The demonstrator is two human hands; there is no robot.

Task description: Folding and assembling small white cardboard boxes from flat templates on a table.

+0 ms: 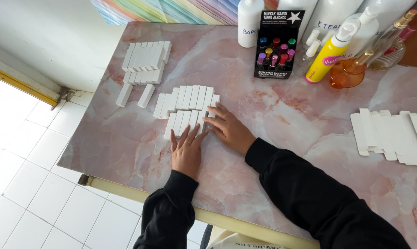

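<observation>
1. Small white rectangular boxes (186,109), matte card, lie in tight rows on the glossy pink marbled surface (273,115).
2. Left hand (186,152) and right hand (229,129): each grip open, flat fingers touching the near row's edges.

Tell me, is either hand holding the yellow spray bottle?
No, the yellow spray bottle stands untouched while both the left hand and right hand rest at the small white boxes.

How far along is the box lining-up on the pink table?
Done: one packed group of small white boxes at the far left. In hand: left hand and right hand press flat, no grip, on a second group. Left: two loose boxes and unfolded flat blanks on the right.
</observation>
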